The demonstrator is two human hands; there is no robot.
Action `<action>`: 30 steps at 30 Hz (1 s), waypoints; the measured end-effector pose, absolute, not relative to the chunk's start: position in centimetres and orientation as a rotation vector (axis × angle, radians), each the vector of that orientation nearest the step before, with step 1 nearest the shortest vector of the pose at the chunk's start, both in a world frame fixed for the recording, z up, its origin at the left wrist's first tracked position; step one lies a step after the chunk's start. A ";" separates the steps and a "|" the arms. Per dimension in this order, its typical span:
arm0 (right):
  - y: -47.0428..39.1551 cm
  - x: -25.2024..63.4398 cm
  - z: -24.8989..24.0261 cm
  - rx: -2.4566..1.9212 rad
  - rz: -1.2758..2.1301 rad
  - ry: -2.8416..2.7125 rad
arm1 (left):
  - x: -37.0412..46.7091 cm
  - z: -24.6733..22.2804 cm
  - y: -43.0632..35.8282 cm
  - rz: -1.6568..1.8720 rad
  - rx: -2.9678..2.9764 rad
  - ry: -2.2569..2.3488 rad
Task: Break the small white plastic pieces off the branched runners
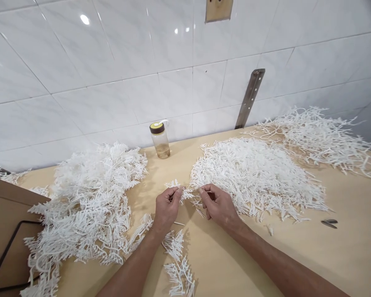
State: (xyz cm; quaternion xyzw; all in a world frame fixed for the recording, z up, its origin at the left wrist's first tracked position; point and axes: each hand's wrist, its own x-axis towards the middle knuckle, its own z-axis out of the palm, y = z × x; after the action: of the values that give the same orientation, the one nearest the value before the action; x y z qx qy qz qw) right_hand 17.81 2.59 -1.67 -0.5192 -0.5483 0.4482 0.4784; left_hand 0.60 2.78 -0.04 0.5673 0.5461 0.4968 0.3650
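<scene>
White branching piles (256, 177), bottle (161, 142) behind, hands (166, 208) between

Clear bottle (161, 146) stood upright on the pale bench (352, 247), just 9 o'clock of centre: dark cap, yellow top, white strap, brownish liquid low inside. Perforated metal strip (249, 101) at 2, slanted against white tiled wall (173, 97). Tan wall plate (219, 10) between 12 and 1. Brown panel (9, 210) at 8, bent black line across it.

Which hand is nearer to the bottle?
Left. The left hand is nearly straight in front of the bottle; the right hand is also in front, but farther over to the right.
</scene>
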 end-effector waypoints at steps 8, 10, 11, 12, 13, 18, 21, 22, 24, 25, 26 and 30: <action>2.5 17.8 -1.2 -1.164 0.925 -1.679 | 0.5 -0.8 3.0 1.270 1.433 1.309; 2.6 17.9 -1.4 -1.155 0.897 -1.692 | 0.6 -0.9 2.9 1.256 1.479 1.285; 2.7 17.9 -1.6 -1.151 0.881 -1.690 | 0.6 -0.9 2.9 1.247 1.510 1.274; 2.7 17.9 -1.6 -1.150 0.868 -1.686 | 0.7 -0.9 2.8 1.240 1.543 1.267; 2.7 18.0 -1.7 -1.152 0.859 -1.683 | 0.7 -0.9 2.7 1.236 1.577 1.262; 2.7 18.0 -1.4 -1.212 0.886 -1.644 | 0.8 -0.5 2.4 1.214 1.662 1.242; 2.6 18.1 -1.3 -1.155 1.000 -1.658 | 0.8 -0.1 2.3 1.190 1.641 1.254; 2.6 18.1 -1.3 -1.138 1.029 -1.665 | 0.7 0.0 2.3 1.188 1.636 1.265; 2.6 18.2 -1.5 -1.133 1.051 -1.671 | 0.7 0.0 2.3 1.180 1.638 1.286; 2.6 18.2 -1.6 -1.140 1.053 -1.667 | 0.7 0.0 2.3 1.177 1.642 1.293; 2.6 18.2 -1.7 -1.147 1.057 -1.658 | 0.7 -0.1 2.3 1.174 1.644 1.299; 2.7 18.3 -1.6 -1.171 1.072 -1.600 | 0.7 -0.6 2.3 1.190 1.624 1.307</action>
State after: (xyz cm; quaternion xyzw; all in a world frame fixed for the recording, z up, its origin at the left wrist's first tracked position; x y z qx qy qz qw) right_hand 18.29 2.70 -1.64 -0.4690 -0.6412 0.4297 0.4293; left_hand 0.72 2.32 -0.63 0.6307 0.5075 0.4620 0.3623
